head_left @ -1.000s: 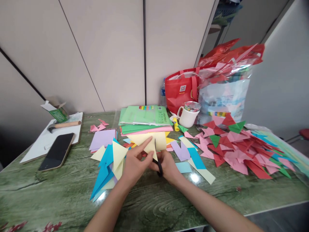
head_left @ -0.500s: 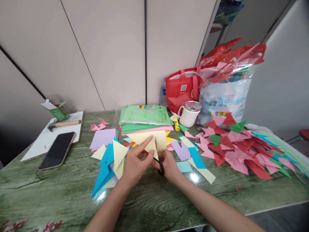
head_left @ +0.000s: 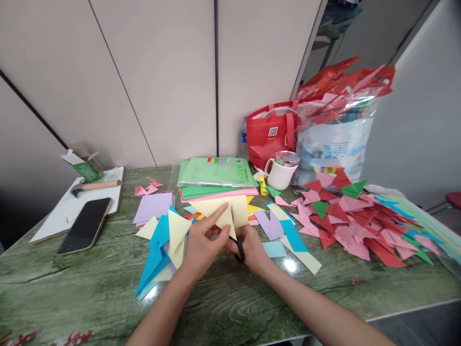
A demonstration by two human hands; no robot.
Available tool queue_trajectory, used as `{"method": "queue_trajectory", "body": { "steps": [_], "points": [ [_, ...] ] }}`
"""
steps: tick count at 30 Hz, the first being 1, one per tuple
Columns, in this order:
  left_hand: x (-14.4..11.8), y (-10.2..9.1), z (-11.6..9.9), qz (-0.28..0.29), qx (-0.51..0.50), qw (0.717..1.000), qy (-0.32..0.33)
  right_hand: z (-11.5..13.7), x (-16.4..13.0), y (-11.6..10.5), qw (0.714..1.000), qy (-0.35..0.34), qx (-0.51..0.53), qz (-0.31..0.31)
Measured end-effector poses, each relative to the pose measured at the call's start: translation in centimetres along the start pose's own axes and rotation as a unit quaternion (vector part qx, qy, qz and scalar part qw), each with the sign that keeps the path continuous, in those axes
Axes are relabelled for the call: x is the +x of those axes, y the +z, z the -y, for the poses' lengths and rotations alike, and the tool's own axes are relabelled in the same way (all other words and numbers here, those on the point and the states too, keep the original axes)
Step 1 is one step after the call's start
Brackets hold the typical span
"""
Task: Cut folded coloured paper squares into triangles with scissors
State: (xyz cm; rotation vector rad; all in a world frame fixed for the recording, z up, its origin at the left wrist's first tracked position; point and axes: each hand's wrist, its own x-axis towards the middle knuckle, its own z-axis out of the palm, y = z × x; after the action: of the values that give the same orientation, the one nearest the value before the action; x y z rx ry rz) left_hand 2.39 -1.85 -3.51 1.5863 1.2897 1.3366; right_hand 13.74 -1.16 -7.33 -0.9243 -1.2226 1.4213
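Far right, a white mug held coloured scraps. At centre, your left hand pinched the pale yellow sheet; your right hand gripped black-handled scissors cutting into it.

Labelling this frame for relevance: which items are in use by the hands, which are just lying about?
In use:
left hand, grip on pale yellow paper
right hand, grip on black-handled scissors cutting that paper

Lying about:
phone
hammer
white mug
red bag
glue stick
pile of folded triangles
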Motion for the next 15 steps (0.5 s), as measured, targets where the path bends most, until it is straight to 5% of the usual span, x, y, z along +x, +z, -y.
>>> {"method": "queue_trajectory", "body": {
  "steps": [15],
  "points": [
    [-0.01,-0.05,0.17,0.013,0.013,1.000,0.004,-0.32,0.06,-0.14,1.000,-0.009,-0.024,-0.003]
  ]
}}
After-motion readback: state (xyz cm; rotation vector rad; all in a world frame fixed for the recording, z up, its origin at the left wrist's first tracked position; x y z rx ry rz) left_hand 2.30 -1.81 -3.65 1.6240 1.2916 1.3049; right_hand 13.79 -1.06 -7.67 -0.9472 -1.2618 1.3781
